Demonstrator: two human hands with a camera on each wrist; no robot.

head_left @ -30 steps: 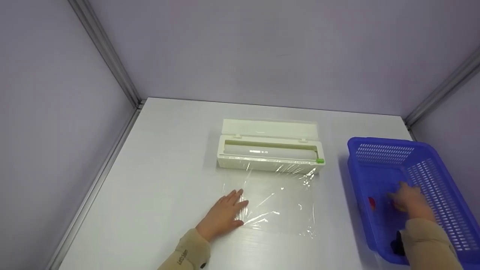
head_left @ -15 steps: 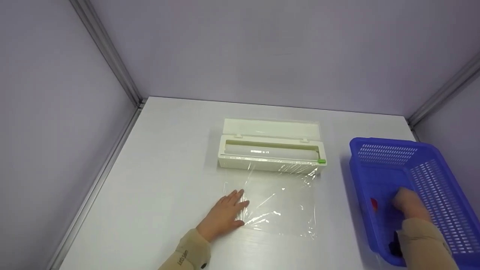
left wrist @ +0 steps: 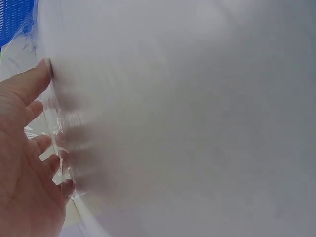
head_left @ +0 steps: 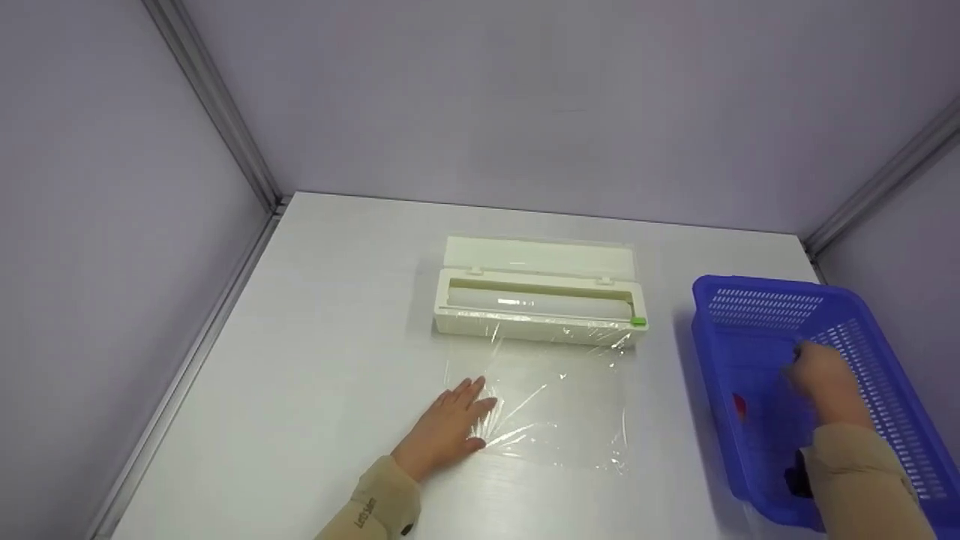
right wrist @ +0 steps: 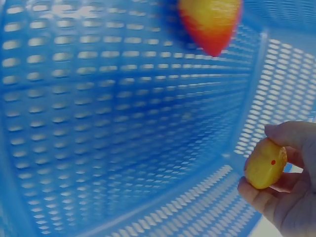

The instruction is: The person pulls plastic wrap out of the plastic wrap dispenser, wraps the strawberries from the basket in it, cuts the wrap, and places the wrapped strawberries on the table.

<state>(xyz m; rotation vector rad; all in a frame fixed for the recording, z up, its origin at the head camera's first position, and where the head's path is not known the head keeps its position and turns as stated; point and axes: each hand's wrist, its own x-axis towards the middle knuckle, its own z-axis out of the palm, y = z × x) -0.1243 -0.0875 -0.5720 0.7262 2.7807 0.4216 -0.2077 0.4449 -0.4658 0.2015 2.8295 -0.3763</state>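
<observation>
The left hand (head_left: 444,431) lies with spread fingers on the left edge of a clear plastic film (head_left: 555,405), pressing it to the table. That film runs out over the front of a white dispenser box (head_left: 540,328) with a roll inside. Inside the blue basket (head_left: 712,390), the right hand (head_left: 829,382) is raised above the floor. In the right wrist view the right hand (right wrist: 291,182) pinches a small yellow fruit-like piece (right wrist: 266,163) between thumb and fingers. A red and yellow piece (right wrist: 212,22) lies apart from it in the basket.
The dispenser's lid (head_left: 540,256) is folded back behind it, and a green slider (head_left: 638,322) sits at its right end. The basket stands at the table's right edge. Grey panels enclose the back and sides.
Within the basket the right hand first went down deeper, then rose and moved slightly away from the body. The left hand has stayed in place on the film.
</observation>
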